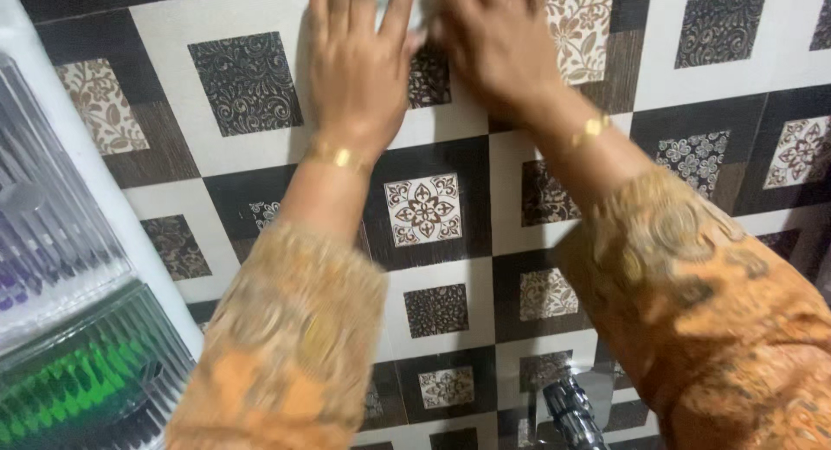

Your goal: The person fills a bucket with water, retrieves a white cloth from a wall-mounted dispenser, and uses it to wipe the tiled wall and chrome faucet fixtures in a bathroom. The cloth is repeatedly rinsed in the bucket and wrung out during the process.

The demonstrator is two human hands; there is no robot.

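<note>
My left hand (357, 65) and my right hand (495, 43) lie flat, side by side, against a patterned tile wall (433, 216) at the top of the head view. Fingers of both hands are spread and reach past the top edge. Between the two hands a small pale patch shows; what it is cannot be told. Each wrist wears a gold bangle, and both arms are in orange patterned sleeves.
A ribbed clear plastic shelf unit (61, 268) with purple and green tints stands at the left edge on a white frame. A chrome tap fitting (573, 415) sticks out at the bottom, just right of centre.
</note>
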